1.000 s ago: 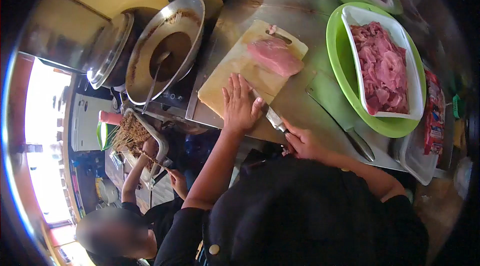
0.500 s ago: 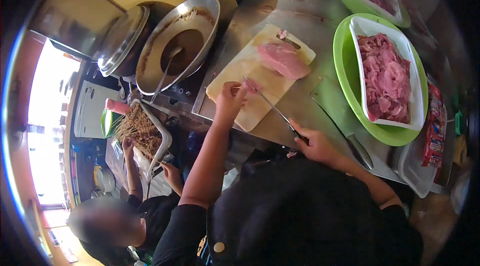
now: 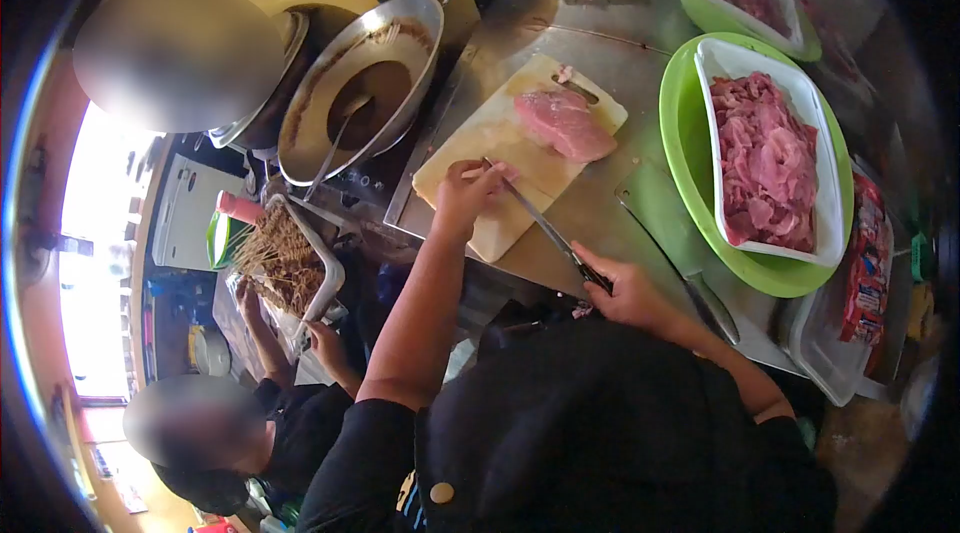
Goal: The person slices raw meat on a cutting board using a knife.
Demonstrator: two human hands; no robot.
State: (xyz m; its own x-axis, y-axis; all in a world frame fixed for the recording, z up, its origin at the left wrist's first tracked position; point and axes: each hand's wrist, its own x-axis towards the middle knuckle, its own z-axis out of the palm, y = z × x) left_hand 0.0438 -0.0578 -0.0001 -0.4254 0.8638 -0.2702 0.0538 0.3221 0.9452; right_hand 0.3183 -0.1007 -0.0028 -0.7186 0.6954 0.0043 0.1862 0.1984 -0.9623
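A pale cutting board point(image 3: 487, 128) lies at an angle on the steel counter. On its far part rests a large chunk of raw pink meat point(image 3: 565, 126). My left hand point(image 3: 466, 197) is closed at the board's near left, its fingertips pinching a small piece of meat point(image 3: 508, 172). In my right hand point(image 3: 632, 290) is the dark handle of a knife point(image 3: 543, 221), whose long thin blade reaches across the board to that piece, beside my left fingers. The blade's contact with the meat is too small to make out.
Right of the board lies a second knife point(image 3: 712, 311). A white tub of sliced meat point(image 3: 768, 163) sits in a green basin point(image 3: 680, 133); red packets point(image 3: 868, 268) lie beyond. Left are a wok point(image 3: 300, 138) and a tray of skewers point(image 3: 325, 268), with a co-worker's hands point(image 3: 328, 345) there.
My left fingers have shifted slightly right over the small piece, and the knife has turned a little. The co-worker's hands have moved at the skewer tray. The large chunk has stayed put.
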